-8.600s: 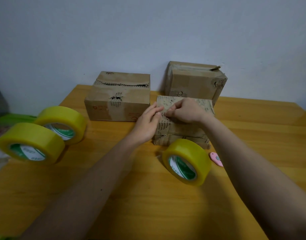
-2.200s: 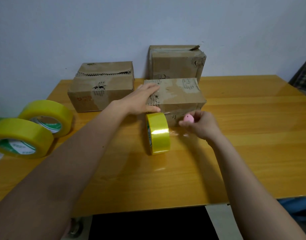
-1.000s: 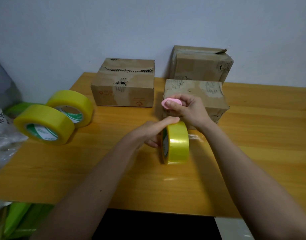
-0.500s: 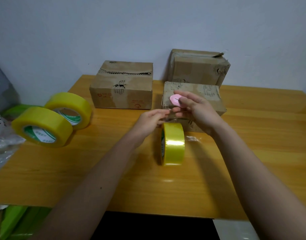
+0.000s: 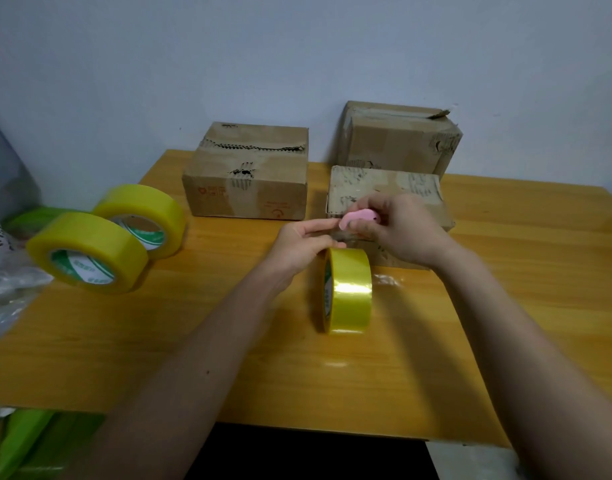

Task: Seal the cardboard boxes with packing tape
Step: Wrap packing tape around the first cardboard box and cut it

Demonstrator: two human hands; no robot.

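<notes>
Cutting tape looks like the step: right hand [image 5: 406, 230] fingers clamp pink cutter [image 5: 361, 217], left hand [image 5: 302, 242] pinches clear tape strip w/ roll [image 5: 347, 289] upright on counter [image 5: 505, 306], just before nearest box [image 5: 384, 188]. Risks: strip folds onto itself, roll tips, blade nicks a finger. Strip & blade barely visible; box front hidden behind hands.

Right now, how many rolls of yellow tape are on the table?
3. Two lean together at the table's left edge, front one and rear one; the third stands on edge below the hands.
</notes>
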